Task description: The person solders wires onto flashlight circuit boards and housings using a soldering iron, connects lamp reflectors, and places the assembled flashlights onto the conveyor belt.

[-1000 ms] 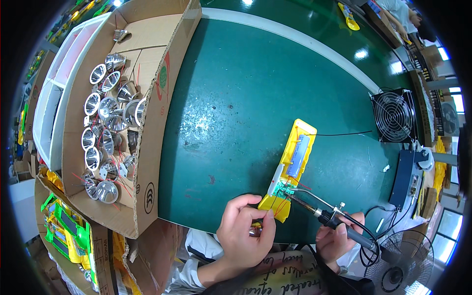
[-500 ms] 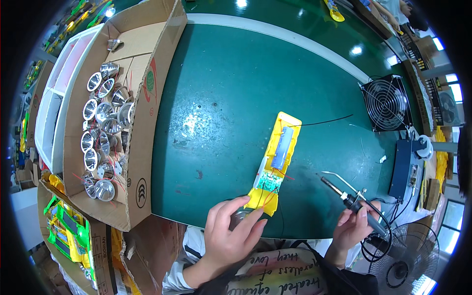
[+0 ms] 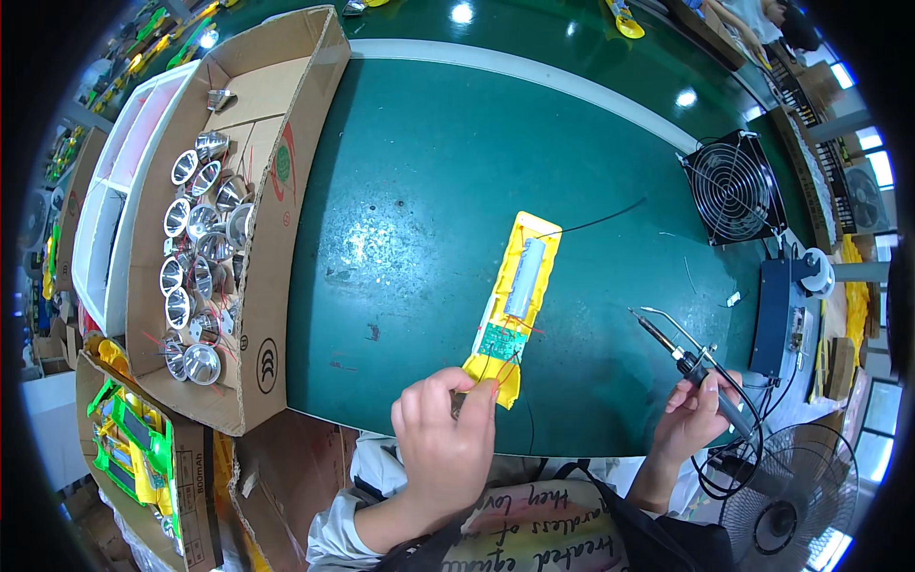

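A yellow flashlight casing half (image 3: 537,310) lies on the green bench, holding a grey-blue battery cell (image 3: 524,278) and a green circuit board (image 3: 502,341). Thin red and dark wires run from the board to its near end. There my left hand (image 3: 446,429) is closed, thumb and forefinger pinched together at the wires, around a silvery lamp reflector (image 3: 458,404) mostly hidden by the fingers. In my right hand (image 3: 694,415), to the right of the casing, is a black soldering iron (image 3: 688,363) with a thin metal guide tube. Its tip points up and left, apart from the casing.
At left stands a cardboard box (image 3: 262,329) with several silvery reflectors (image 3: 202,364), beside a white tray (image 3: 88,250). A black fan (image 3: 734,189) and a dark blue control unit (image 3: 774,315) stand at right. Green-and-yellow parts (image 3: 133,443) fill another box, lower left.
My left hand's fingers have drawn together from a spread grip into a pinch at the casing's near end. The casing appears slightly further left; the soldering iron stays in my right hand.
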A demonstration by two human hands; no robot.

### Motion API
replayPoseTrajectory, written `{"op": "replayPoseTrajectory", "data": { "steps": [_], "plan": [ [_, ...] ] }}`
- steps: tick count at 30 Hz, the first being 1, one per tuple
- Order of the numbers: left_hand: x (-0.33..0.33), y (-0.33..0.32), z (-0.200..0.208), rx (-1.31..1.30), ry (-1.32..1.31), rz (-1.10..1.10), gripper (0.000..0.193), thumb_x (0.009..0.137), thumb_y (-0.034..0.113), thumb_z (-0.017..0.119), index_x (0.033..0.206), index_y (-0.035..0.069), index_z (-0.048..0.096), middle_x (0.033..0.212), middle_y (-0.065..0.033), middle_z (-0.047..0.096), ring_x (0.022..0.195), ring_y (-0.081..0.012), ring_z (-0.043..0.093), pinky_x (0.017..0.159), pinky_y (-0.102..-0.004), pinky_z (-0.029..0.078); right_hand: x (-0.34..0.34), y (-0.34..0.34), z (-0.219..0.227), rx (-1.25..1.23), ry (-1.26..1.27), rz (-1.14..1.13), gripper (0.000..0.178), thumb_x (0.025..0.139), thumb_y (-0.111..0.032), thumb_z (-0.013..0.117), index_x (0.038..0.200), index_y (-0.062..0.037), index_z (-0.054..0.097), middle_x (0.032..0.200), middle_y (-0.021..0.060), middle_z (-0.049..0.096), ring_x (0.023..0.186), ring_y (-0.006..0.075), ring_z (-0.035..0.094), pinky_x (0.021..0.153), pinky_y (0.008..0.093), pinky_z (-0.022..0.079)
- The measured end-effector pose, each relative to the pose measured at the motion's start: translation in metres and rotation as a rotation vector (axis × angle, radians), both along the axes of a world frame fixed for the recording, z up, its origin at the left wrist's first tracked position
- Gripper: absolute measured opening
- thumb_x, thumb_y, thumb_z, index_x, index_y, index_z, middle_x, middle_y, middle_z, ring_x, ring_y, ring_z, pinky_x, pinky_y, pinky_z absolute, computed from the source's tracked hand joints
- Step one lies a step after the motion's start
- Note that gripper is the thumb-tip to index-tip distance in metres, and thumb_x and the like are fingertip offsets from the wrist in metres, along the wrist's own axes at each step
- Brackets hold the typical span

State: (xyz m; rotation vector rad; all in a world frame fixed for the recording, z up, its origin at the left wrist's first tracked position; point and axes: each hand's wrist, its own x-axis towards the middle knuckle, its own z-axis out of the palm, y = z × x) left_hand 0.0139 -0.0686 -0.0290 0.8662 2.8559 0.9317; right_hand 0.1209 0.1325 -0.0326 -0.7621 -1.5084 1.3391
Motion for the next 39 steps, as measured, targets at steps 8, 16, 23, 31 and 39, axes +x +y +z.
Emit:
{"op": "replayPoseTrajectory", "data": {
  "steps": [8, 16, 23, 31, 39],
  "plan": [
    [-0.006, -0.028, -0.005, 0.211, 0.044, -0.094, 0.011, 0.068, 0.005, 0.062, 0.077, 0.01, 0.059, 0.077, -0.0022, 0.059, 0.085, -0.0239, 0.05, 0.088, -0.0435, 0.033, 0.008, 0.011, -0.006, 0.027, -0.021, -0.069, 0.011, 0.082, -0.008, 0.048, 0.082, -0.0015, 0.04, 0.057, 0.0072, 0.048, 0.038, 0.007, 0.042, 0.035, 0.0153, 0.035],
    [-0.005, -0.011, -0.013, 0.365, 0.061, 0.073, 0.015, 0.064, 0.01, 0.067, 0.077, 0.013, 0.061, 0.075, 0.001, 0.054, 0.08, -0.0198, 0.049, 0.088, -0.0428, 0.03, 0.005, 0.008, -0.002, -0.022, -0.016, -0.085, 0.012, 0.082, -0.011, 0.047, 0.083, -0.0016, 0.04, 0.056, 0.0079, 0.049, 0.037, 0.0074, 0.042, 0.035, 0.0152, 0.034],
    [-0.009, -0.001, -0.019, 0.354, 0.088, 0.189, 0.014, 0.059, 0.011, 0.07, 0.071, 0.015, 0.063, 0.078, -0.0002, 0.041, 0.075, -0.0177, 0.045, 0.084, -0.0433, 0.032, -0.009, -0.02, 0.009, -0.141, 0.045, -0.025, 0.02, 0.079, -0.018, 0.051, 0.081, -0.0031, 0.036, 0.059, 0.0043, 0.044, 0.039, 0.0062, 0.042, 0.037, 0.0136, 0.035],
    [-0.01, -0.002, -0.02, 0.314, 0.076, 0.137, 0.014, 0.058, 0.01, 0.071, 0.068, 0.014, 0.063, 0.081, -0.0021, 0.041, 0.077, -0.017, 0.044, 0.086, -0.0441, 0.032, -0.026, -0.054, 0.014, -0.209, -0.02, 0.304, 0.022, 0.078, -0.016, 0.053, 0.084, -0.0025, 0.037, 0.053, 0.0101, 0.048, 0.033, 0.0108, 0.039, 0.03, 0.0181, 0.032],
    [-0.01, -0.001, -0.022, 0.322, 0.074, 0.157, 0.017, 0.057, 0.013, 0.071, 0.07, 0.018, 0.062, 0.083, 0.0018, 0.044, 0.079, -0.0161, 0.046, 0.083, -0.042, 0.031, -0.03, -0.056, 0.02, -0.184, -0.103, 0.37, 0.028, 0.079, -0.019, 0.055, 0.084, -0.0003, 0.035, 0.057, 0.0132, 0.051, 0.036, 0.0127, 0.046, 0.036, 0.0211, 0.039]
  ]
}}
